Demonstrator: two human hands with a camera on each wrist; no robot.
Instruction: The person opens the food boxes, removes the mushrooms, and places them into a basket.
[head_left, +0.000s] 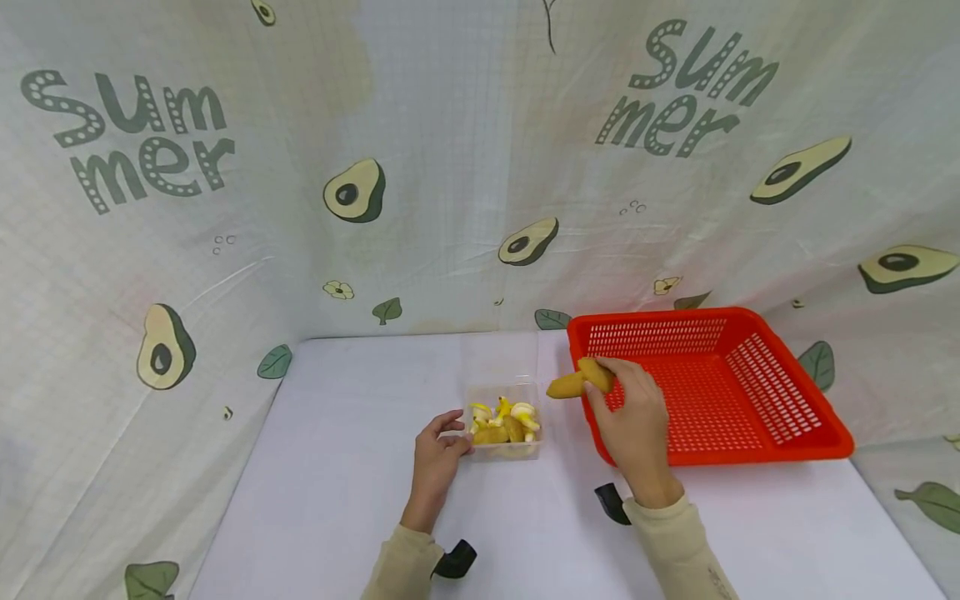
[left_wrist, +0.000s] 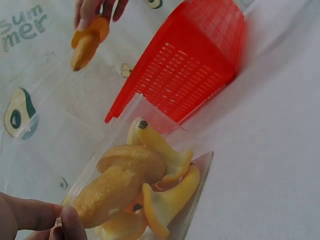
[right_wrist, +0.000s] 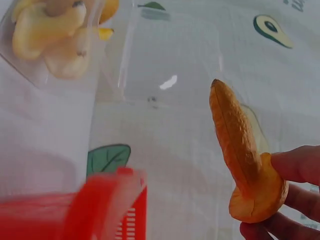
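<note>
My right hand (head_left: 633,417) grips an orange-brown mushroom (right_wrist: 235,145) by its cap, its stem pointing away from the fingers. It is held up beside the left rim of the red basket (head_left: 780,454). At the front left corner of a clear plastic box (head_left: 513,452), my left hand (head_left: 435,467) pinches the wall between thumb and forefinger. Inside lie a tan mushroom (left_wrist: 112,185) and several smaller yellow-and-white pieces (left_wrist: 167,155) with dark tips, heaped together. The box's transparent lid (head_left: 498,357) stands open at the back.
The red basket is perforated and sits at the right of the white table (head_left: 337,467). Behind the table hangs a cloth (head_left: 442,208) printed with avocados. Black devices (head_left: 456,560) sit by both wrists.
</note>
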